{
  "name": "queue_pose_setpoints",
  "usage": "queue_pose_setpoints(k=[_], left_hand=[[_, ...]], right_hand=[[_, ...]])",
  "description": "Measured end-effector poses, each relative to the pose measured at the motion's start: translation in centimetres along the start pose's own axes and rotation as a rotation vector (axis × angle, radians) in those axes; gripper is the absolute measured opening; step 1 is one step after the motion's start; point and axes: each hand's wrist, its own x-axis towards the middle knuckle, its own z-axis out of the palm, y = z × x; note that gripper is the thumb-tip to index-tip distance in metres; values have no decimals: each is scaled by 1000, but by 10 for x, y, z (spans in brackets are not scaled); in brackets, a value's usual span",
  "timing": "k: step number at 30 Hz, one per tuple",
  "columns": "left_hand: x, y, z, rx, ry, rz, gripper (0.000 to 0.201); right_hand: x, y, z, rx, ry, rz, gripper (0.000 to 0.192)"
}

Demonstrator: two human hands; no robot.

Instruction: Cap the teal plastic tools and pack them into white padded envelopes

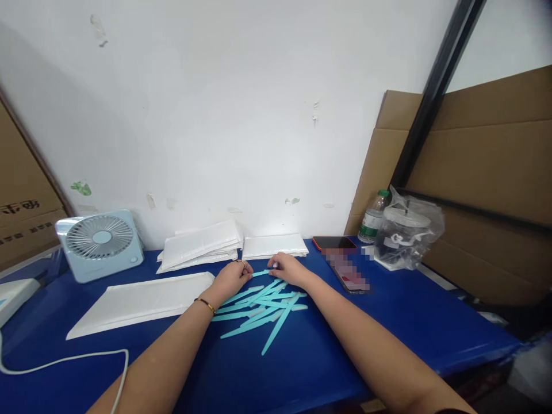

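My left hand [233, 280] and my right hand [288, 268] meet just above the back of a loose pile. Between them they pinch the two ends of a turquoise eyebrow razor [260, 273], held roughly level. Below lies the pile of turquoise eyebrow razors [263, 305], several slim handles crossing one another on the blue tabletop [310, 368]. Some have a pale, whitish section near one end. One razor points toward me at the front of the pile. A flat white padded envelope [142, 302] lies left of my left hand, partly covered by my forearm.
Stacks of white padded envelopes [200, 244] [274, 245] rest against the wall. A light blue fan [101, 244] stands at left, with a white cable [64, 360] nearby. Phones [334, 244] [349, 275], a green-capped bottle [374, 218] and a plastic-wrapped container [405, 233] sit at right.
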Motion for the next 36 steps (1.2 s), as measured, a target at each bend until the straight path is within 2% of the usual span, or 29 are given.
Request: queue_pose_setpoints(k=[6,14,18,22,25,28,30,33,36], left_hand=[[-1,3,-4,59,39,-5,16],[-2,-8,-22,101,24,-79,17],[-8,-4,-27,55,49,-71,31],[-15,15,-25,-13,-16,-7,40],[-19,27,-20,-23,-91,49,40],[-18,31,-15,11,-125,72,33],[-15,28,-15,36,-100,69,29],[-11,19,-22,81,-21,26,25],[-11,8,-32,102,0,-21,24]], right_hand=[[1,-1,-4,99,-141,120,13],[-13,25,-39,56,-99,207,19],[-20,20,-46,93,-63,60,19],[-19,6,-40,63,-197,-50,19],[-17,0,-34,8,-235,-85,16],[-17,-1,-32,18,-235,-84,15],[-17,0,-33,44,-231,-70,15],[-19,3,-40,37,-152,7,14],[-21,8,-47,4,-77,87,14]])
